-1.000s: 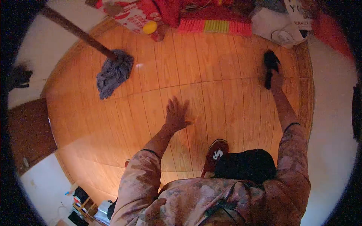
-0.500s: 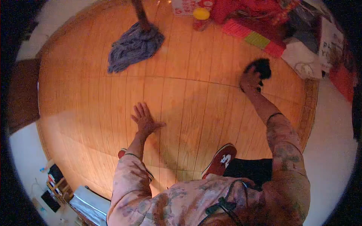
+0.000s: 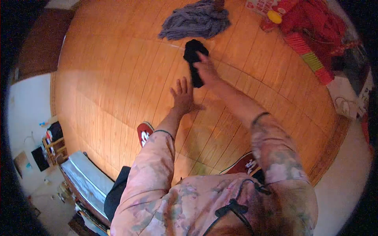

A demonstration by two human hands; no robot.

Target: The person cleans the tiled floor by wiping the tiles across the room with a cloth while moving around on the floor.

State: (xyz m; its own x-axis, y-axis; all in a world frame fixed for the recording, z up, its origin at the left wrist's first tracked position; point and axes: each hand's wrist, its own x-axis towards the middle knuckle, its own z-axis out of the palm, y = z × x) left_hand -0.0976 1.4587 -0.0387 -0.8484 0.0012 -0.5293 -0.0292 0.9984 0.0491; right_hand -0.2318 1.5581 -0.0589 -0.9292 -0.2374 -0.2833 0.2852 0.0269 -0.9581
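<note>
Now the black thing (image 3: pixel 191 58) is right across the floor (image 3: pixel 118 82)! A second ago it's out on the right, over beyond the red heap (image 3: pixel 311 23); half a second ago it's on that side yet; and now it lies just below the mop (image 3: pixel 197 21), close enough that touching or just short is hard to call. The view swings as well, so the heap sits at upper right and the mop at top centre.

And the right hand (image 3: pixel 207 71) goes with it, reaching over the thing's right side, fingers stretched forward and slightly parted. They're blurred, so whether they grip it or only press on it, I cannot tell. Cloth or brush? Too dark to say; it's a long black shape with a broad top end and a narrower tail.

Over to the left hand (image 3: pixel 182 98): fingers spread wide, thumb out to the side, nothing held, palm down just beside that narrow tail. Whether the palm rests on the boards isn't clear.

So what does it mean? Two hands well apart a second ago are now close together, and the work, I judge, shifts from the right side to the middle, straight in front of the body, with the left shoe (image 3: pixel 145 134) fully in sight.
</note>
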